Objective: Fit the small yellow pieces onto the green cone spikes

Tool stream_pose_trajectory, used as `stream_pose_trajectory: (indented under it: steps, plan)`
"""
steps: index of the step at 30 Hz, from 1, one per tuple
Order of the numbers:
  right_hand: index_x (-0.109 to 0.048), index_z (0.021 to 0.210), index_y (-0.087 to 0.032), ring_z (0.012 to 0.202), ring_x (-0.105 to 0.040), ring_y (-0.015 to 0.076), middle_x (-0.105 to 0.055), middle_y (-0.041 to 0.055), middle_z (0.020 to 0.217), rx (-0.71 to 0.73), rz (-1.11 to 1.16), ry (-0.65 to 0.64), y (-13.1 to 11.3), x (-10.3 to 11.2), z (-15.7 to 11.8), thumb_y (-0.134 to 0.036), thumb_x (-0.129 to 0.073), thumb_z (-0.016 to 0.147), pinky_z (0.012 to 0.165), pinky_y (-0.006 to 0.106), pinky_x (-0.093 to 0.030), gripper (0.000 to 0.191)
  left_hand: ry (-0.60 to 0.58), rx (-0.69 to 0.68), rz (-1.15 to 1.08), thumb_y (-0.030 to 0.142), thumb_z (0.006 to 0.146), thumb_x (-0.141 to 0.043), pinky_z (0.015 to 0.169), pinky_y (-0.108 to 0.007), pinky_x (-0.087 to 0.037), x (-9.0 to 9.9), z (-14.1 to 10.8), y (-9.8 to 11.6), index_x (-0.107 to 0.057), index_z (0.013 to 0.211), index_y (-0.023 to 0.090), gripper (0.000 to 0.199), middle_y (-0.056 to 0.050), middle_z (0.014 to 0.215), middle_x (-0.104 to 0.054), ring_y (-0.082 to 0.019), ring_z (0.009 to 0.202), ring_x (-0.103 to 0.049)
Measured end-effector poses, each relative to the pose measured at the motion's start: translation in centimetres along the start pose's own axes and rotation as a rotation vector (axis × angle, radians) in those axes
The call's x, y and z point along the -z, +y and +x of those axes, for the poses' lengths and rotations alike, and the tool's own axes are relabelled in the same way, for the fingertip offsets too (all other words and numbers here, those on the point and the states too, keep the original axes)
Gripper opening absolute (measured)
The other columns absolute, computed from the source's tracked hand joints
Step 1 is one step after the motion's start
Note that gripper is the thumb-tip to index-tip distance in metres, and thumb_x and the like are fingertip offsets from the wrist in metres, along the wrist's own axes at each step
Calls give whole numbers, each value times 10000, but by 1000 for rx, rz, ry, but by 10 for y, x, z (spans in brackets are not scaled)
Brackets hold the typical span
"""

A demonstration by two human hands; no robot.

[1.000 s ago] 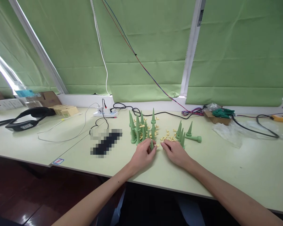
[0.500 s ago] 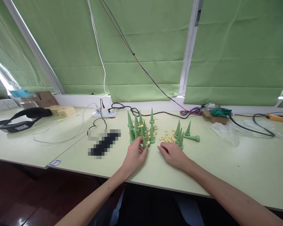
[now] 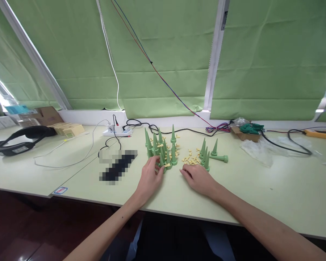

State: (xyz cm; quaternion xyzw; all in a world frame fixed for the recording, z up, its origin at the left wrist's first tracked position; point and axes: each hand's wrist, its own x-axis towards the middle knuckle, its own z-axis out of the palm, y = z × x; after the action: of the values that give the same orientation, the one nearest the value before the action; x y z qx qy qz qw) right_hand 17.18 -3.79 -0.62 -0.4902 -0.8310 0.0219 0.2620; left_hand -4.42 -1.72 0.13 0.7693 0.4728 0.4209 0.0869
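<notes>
My left hand (image 3: pixel 149 174) curls around a green watering spike (image 3: pixel 162 162) at the near edge of a cluster. This spike stands upright with a small yellow valve (image 3: pixel 167 165) on its side. Behind it are several more upright green spikes (image 3: pixel 173 136), many with yellow valves. My right hand (image 3: pixel 197 177) rests on the table, its fingers bent and pressed together beside a pile of loose yellow valves (image 3: pixel 189 159). Its fingertips are partly hidden, so what they hold cannot be made out. Close to its right stand several green spikes (image 3: pixel 206 161), and one spike (image 3: pixel 220 158) lies flat.
A power strip (image 3: pixel 116 132) with black cables lies behind. Toward the left are a black headset (image 3: pixel 24 141) and small boxes (image 3: pixel 67 129). A carton (image 3: pixel 244 134), plastic bags (image 3: pixel 256 152) and a yellow-orange device (image 3: pixel 322 135) lie on the right. A dark blurred patch (image 3: pixel 119 166) sits left of the spikes.
The spike at my left hand has shifted slightly left toward the cluster, and that hand has moved along with it. My right hand has stayed nearly in place. The view has turned slightly.
</notes>
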Motion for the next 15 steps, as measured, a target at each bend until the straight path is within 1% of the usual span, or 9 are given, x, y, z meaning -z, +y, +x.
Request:
stream_pose_trajectory:
  steps: [4, 6, 8, 10, 12, 13, 15]
  plan:
    - [-545, 824, -178, 600, -541, 149, -635, 48, 751, 20, -133, 108, -4, 13, 0, -270, -345, 1013, 543, 273, -262, 291, 21, 24, -4, 199, 881, -526, 608, -271, -521, 1, -1, -2, -489, 1016, 208, 140, -47, 974, -571, -152, 771, -598]
    - [-562, 851, -172, 571, -528, 141, -638, 55, 766, 7, -190, 193, -5, 25, 1, -274, -351, 1008, 524, 273, -245, 282, 24, 24, 8, 192, 869, -540, 598, -266, -512, 1, -1, -3, -474, 961, 206, 114, -36, 935, -562, -149, 755, -588]
    - [-563, 844, -170, 574, -534, 139, -633, 57, 749, -35, -217, 308, -4, 39, 0, -273, -367, 999, 523, 268, -247, 270, 19, 10, 23, 194, 873, -536, 585, -261, -499, 1, -1, -3, -467, 915, 205, 82, -27, 899, -554, -147, 739, -576]
    - [-552, 831, -175, 566, -530, 141, -625, 49, 715, -124, -258, 411, -2, 55, -1, -289, -394, 988, 523, 261, -250, 251, 24, -16, 36, 206, 896, -508, 568, -254, -482, 2, -3, -1, -470, 885, 204, 39, -23, 864, -551, -143, 716, -563]
    - [-543, 817, -183, 539, -511, 142, -626, 46, 710, -241, -329, 462, 2, 69, -3, -329, -430, 975, 514, 260, -239, 242, 37, -56, 33, 218, 921, -474, 551, -243, -467, 3, -6, 3, -483, 882, 203, 43, -20, 831, -549, -134, 683, -551]
    - [-540, 817, -187, 529, -505, 143, -626, 48, 715, -298, -361, 462, 4, 74, -4, -350, -449, 968, 509, 260, -230, 241, 37, -85, 18, 223, 927, -467, 545, -236, -465, 4, -8, 5, -490, 894, 202, 46, -19, 827, -552, -125, 663, -548]
    - [-533, 811, -192, 514, -497, 146, -620, 48, 711, -401, -404, 417, 10, 81, -6, -398, -497, 946, 503, 261, -217, 249, -3, -165, -12, 227, 937, -460, 542, -221, -460, 5, -11, 11, -502, 938, 204, 48, -22, 853, -561, -110, 645, -550]
